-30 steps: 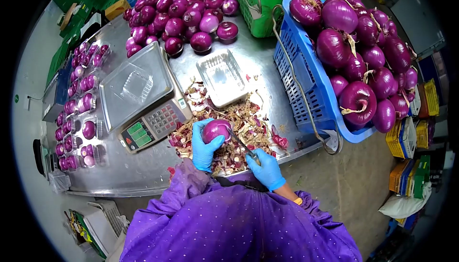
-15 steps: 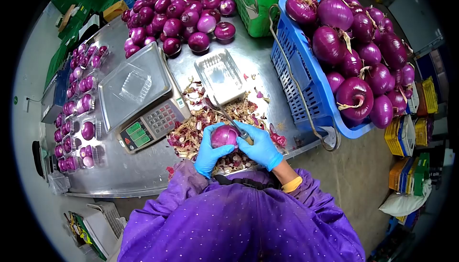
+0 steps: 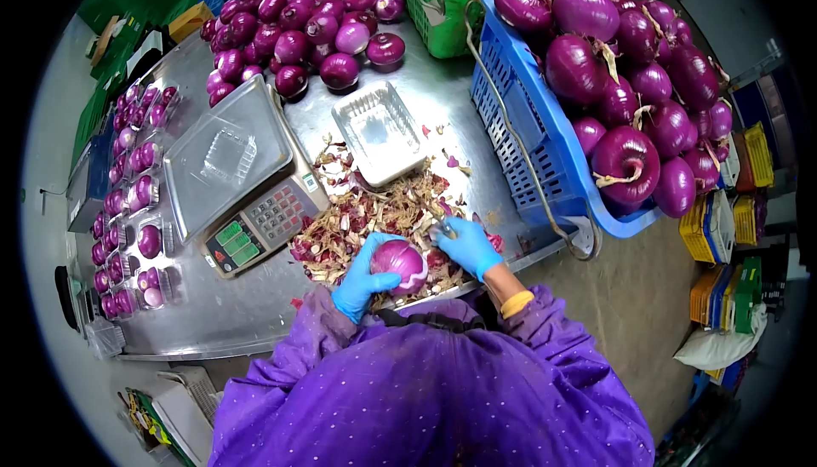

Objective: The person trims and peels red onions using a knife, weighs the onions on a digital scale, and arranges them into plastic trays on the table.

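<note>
My left hand [image 3: 364, 280], in a blue glove, is wrapped round a purple onion [image 3: 398, 266] at the table's front edge. A pale, jagged patch shows on the onion's right side. To the right, my right hand [image 3: 466, 246], also gloved, is closed round the knife's handle [image 3: 443, 229], apart from the onion. The blade is hard to make out against the scraps. Under and beyond both hands lies a heap of dry skins and root trimmings [image 3: 357, 224].
Beyond the scraps stands a clear plastic tray [image 3: 379, 133], with a scale [image 3: 259, 220] to its left. Packed onions [image 3: 149, 241] line the far left. Loose onions [image 3: 292, 47] are piled at the back. A blue basket [image 3: 519, 126] and a green basket [image 3: 438, 20] hold onions.
My right hand came in to the onion with the knife, then moved away to the right. My left hand still holds the onion, now with a pale patch showing. The view has shifted slightly.
</note>
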### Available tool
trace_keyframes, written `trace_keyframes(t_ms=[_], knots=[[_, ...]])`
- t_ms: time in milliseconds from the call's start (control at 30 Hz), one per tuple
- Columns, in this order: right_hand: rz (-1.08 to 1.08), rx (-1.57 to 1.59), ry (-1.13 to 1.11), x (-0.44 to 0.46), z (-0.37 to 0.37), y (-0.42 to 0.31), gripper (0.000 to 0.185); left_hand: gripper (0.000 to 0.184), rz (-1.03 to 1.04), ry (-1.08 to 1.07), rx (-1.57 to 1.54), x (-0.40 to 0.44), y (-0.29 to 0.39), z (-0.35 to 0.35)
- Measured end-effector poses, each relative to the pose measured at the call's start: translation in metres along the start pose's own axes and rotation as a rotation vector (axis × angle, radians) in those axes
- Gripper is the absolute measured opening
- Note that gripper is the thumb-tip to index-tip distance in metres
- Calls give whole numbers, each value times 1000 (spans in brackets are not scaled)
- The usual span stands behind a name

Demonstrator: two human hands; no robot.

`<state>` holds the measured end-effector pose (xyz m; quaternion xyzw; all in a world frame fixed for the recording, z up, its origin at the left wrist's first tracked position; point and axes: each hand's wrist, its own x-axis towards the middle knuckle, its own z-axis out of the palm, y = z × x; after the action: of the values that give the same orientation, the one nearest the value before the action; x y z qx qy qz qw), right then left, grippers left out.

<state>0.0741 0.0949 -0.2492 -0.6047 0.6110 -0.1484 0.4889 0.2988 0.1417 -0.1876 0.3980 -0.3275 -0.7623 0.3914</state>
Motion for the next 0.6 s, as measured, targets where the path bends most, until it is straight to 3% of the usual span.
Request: trace_keyframes(t_ms=[67, 167, 200, 267, 400, 600], knots=[[-243, 13, 74, -14, -5, 8, 42, 65, 3, 40, -67, 1, 0, 0], [-404, 338, -39, -32, -18, -38, 52, 66, -84, 24, -183, 9, -1, -7], [-171, 615, -212, -48, -36, -81, 53, 66, -111, -8, -180, 12, 4, -7], [-217, 617, -279, -44, -37, -91, 50, 66, -171, -70, -176, 16, 12, -3], [-264, 551, -193, -29, -26, -80, 40, 74, 118, 22, 51, 22, 1, 2], [-330, 504, -128, -35, -20, -75, 36, 61, 25, 137, 44, 12, -7, 5]])
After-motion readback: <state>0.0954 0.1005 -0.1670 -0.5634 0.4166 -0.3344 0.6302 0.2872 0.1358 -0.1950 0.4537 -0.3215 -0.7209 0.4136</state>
